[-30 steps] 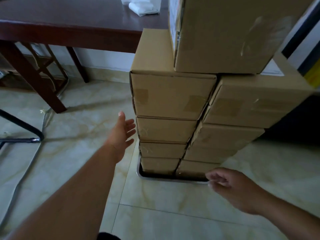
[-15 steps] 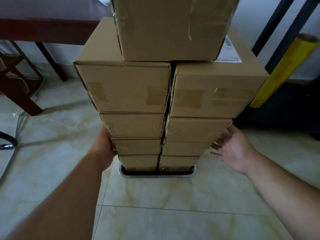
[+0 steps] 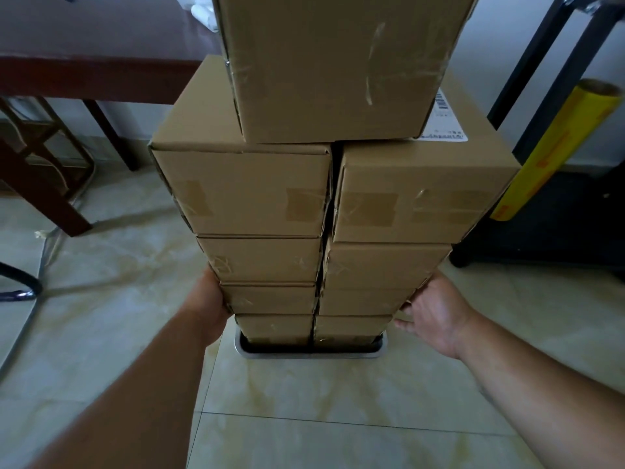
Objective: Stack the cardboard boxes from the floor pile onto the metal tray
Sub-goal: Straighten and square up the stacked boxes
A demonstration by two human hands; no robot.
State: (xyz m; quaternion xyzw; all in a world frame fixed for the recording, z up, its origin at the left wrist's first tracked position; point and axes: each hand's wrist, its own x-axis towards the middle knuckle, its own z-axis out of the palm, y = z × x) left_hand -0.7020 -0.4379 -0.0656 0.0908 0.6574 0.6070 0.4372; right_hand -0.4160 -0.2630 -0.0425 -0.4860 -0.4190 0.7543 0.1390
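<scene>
Cardboard boxes [image 3: 331, 211] between left hand [image 3: 206, 304], right hand [image 3: 436, 311]

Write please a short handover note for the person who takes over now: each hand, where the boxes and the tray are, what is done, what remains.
Left hand: pressed against the left side of the cardboard box stack, low down; fingers hidden behind the boxes.
Right hand: open, fingers touching the right side of the stack at about the same height.
Metal tray: on the tiled floor, carrying two columns of four boxes, with a bigger top box across both.
Done: the stack stands on the tray.
Left: no floor pile is in view; look for more boxes, and steady the stack.
</scene>
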